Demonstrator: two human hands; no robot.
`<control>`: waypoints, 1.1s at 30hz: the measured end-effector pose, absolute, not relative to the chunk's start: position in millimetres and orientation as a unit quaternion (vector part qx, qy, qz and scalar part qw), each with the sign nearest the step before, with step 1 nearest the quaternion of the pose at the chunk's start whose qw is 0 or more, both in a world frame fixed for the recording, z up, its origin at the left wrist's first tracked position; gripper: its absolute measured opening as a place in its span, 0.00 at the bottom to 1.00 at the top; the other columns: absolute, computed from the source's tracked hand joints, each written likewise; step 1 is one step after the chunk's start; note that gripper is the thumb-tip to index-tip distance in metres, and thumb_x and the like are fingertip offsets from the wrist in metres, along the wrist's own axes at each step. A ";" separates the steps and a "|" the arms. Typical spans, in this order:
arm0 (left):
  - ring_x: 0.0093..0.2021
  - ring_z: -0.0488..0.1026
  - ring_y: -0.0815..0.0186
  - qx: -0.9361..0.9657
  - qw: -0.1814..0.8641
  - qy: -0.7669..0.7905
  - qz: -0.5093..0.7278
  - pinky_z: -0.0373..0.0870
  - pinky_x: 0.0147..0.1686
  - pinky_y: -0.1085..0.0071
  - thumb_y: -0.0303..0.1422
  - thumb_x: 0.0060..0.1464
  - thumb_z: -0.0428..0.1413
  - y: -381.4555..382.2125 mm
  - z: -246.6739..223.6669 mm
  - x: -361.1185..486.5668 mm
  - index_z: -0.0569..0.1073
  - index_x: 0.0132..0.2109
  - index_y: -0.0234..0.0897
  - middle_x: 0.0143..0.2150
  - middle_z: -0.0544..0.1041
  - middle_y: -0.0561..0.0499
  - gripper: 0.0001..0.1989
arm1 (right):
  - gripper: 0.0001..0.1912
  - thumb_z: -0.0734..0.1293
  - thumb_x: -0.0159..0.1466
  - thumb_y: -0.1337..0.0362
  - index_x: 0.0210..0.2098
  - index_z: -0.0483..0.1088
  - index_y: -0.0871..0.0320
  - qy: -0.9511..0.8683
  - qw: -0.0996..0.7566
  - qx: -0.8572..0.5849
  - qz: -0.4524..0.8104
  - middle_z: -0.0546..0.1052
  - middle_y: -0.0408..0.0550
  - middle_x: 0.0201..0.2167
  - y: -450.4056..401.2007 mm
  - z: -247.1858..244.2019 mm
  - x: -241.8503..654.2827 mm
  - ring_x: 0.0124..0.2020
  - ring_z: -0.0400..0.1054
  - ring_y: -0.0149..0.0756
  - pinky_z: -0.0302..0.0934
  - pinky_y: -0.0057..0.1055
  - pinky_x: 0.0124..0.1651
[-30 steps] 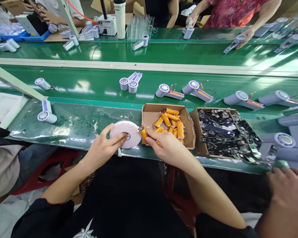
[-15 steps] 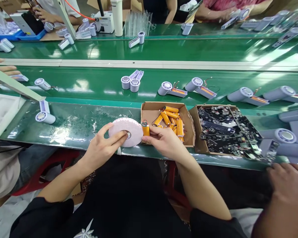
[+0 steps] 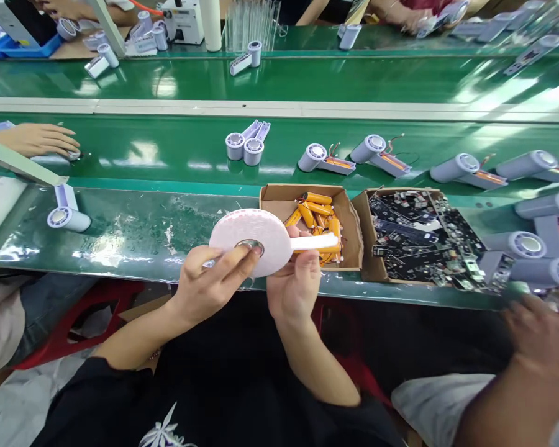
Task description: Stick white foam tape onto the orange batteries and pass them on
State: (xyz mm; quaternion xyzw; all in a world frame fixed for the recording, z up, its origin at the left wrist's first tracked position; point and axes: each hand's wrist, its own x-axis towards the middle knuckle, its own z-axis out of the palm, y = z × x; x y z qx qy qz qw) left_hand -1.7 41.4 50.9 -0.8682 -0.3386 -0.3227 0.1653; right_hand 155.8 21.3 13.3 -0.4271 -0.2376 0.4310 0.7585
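Note:
My left hand (image 3: 217, 279) grips a white tape roll (image 3: 242, 233), with fingers at its metal-edged centre hole. A white strip (image 3: 314, 241) reaches from the roll's right side. My right hand (image 3: 295, 282) is just right of the roll, holding an orange battery (image 3: 323, 249) beneath the strip; its fingers are partly hidden behind the roll. Behind my right hand stands a cardboard box (image 3: 279, 192) of orange batteries (image 3: 317, 208).
A box of black circuit boards (image 3: 407, 236) is at the right, near purple fan housings (image 3: 526, 244) and a person's hand (image 3: 540, 323). Another person's hand (image 3: 41, 139) is at the left. More housings lie on the green belt (image 3: 168, 146).
The tape roll has moved slightly right and turned, and a white strip now extends from it over the battery. My right hand has turned palm up. The person's hand at left has reached further in.

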 end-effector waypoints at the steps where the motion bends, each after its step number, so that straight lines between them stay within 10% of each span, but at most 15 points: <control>1: 0.44 0.65 0.60 -0.862 0.162 -0.334 -0.346 0.70 0.42 0.67 0.26 0.64 0.64 37.1 48.7 2.9 0.78 0.63 0.49 0.45 0.83 0.51 0.23 | 0.25 0.66 0.72 0.39 0.57 0.75 0.48 -0.224 0.766 -0.425 0.427 0.84 0.50 0.50 19.8 14.4 154.2 0.53 0.79 0.42 0.72 0.46 0.62; 5: 0.38 0.65 0.62 -0.880 0.023 -0.292 -0.375 0.66 0.38 0.65 0.26 0.63 0.65 22.1 35.8 -12.5 0.78 0.60 0.43 0.36 0.81 0.52 0.20 | 0.14 0.83 0.57 0.50 0.34 0.82 0.50 -0.312 0.740 -0.405 0.438 0.85 0.42 0.37 24.0 44.6 215.0 0.40 0.83 0.43 0.78 0.44 0.54; 10: 0.52 0.69 0.51 -0.893 0.007 -0.386 -0.233 0.67 0.51 0.56 0.30 0.62 0.65 44.6 8.4 -89.1 0.74 0.66 0.47 0.49 0.82 0.46 0.26 | 0.14 0.82 0.60 0.51 0.43 0.84 0.46 -0.358 0.786 -0.396 0.311 0.86 0.36 0.38 21.6 70.1 296.4 0.39 0.82 0.33 0.79 0.31 0.47; 21: 0.62 0.69 0.52 -0.856 -0.228 -0.294 -0.358 0.67 0.65 0.49 0.54 0.67 0.57 45.1 34.7 -35.7 0.68 0.69 0.45 0.60 0.77 0.41 0.31 | 0.07 0.75 0.69 0.60 0.46 0.81 0.53 -0.705 0.473 -0.454 0.269 0.87 0.48 0.38 -10.0 16.7 187.7 0.36 0.83 0.40 0.78 0.32 0.42; 28: 0.52 0.75 0.59 -0.840 -0.265 -0.229 -0.414 0.71 0.60 0.54 0.38 0.72 0.57 51.9 43.6 -10.1 0.78 0.55 0.43 0.49 0.83 0.46 0.10 | 0.15 0.70 0.73 0.62 0.58 0.76 0.52 -0.716 0.460 -0.462 0.248 0.85 0.51 0.49 -18.0 9.4 185.7 0.48 0.83 0.42 0.78 0.37 0.52; 33: 0.46 0.74 0.60 -0.821 -0.290 -0.232 -0.434 0.74 0.51 0.57 0.33 0.74 0.51 45.8 50.3 0.9 0.75 0.45 0.41 0.40 0.81 0.48 0.09 | 0.10 0.71 0.72 0.61 0.52 0.78 0.54 -0.699 0.460 -0.449 0.314 0.85 0.47 0.38 -21.5 4.0 178.9 0.35 0.81 0.37 0.76 0.29 0.40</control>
